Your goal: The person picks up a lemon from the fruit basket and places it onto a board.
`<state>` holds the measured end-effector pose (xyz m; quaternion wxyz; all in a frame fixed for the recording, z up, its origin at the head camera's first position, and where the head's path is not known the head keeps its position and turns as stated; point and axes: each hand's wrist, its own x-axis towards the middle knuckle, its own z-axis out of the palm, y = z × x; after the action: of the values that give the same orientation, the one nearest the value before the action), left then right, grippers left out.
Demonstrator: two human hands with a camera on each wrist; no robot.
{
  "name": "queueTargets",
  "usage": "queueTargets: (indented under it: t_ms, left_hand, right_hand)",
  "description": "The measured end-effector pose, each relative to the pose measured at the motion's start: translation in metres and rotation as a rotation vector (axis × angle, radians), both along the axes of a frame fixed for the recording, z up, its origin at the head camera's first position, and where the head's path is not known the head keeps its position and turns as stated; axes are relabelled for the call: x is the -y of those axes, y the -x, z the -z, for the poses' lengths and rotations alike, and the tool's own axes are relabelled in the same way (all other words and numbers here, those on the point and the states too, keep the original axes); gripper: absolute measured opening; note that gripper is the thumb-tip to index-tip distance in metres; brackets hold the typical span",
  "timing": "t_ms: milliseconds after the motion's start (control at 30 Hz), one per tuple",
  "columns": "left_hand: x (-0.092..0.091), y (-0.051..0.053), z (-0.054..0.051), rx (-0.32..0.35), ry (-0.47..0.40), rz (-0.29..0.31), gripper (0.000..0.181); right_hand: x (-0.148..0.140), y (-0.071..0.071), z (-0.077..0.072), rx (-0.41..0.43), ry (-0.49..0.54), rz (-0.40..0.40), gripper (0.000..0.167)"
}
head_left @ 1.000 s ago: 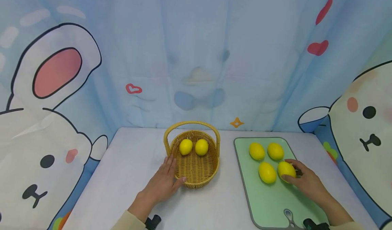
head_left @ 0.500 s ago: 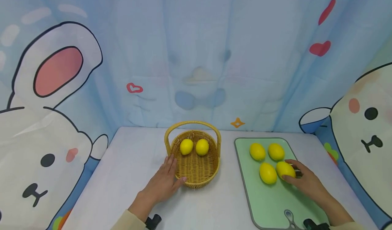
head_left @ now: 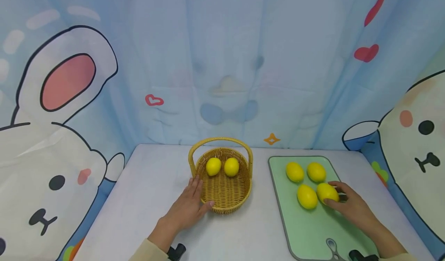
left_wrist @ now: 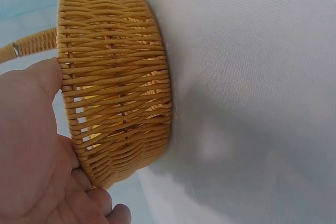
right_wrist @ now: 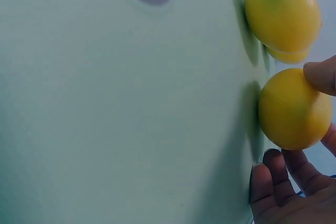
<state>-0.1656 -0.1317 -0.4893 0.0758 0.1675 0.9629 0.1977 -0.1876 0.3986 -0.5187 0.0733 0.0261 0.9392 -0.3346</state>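
My left hand point(head_left: 187, 209) lies against the left front side of a round wicker basket point(head_left: 226, 193). In the left wrist view its thumb point(left_wrist: 44, 74) touches the basket's rim, and the fingers extend along the side. Two lemons, one on the left point(head_left: 213, 166) and one on the right point(head_left: 231, 167), sit at the back inside the basket. On a green cutting board point(head_left: 295, 226), my right hand point(head_left: 354, 211) holds the front right lemon point(head_left: 326, 192) between thumb and fingers. That lemon is low over the board; I cannot tell whether it touches.
Beside the held lemon lies another lemon point(head_left: 307, 196), with two more behind, one left point(head_left: 294, 172) and one right point(head_left: 316, 172). The basket's arched handle point(head_left: 220, 139) stands upright. A printed curtain point(head_left: 229, 60) hangs behind the white table point(head_left: 153, 176).
The lemon at my right hand has turned and shifted slightly towards its left neighbour. My left hand and the basket keep their places; the head view has drifted a little.
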Motion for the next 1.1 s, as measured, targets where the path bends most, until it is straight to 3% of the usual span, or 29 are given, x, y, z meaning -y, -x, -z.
queueTargets:
  t_ms: [1100]
  left_hand:
    - [-0.0005,0.0011,0.0023,-0.003,0.003,-0.007,0.087]
  right_hand:
    - [0.0021,0.0013,-0.0038,0.023,0.009,0.011,0.096]
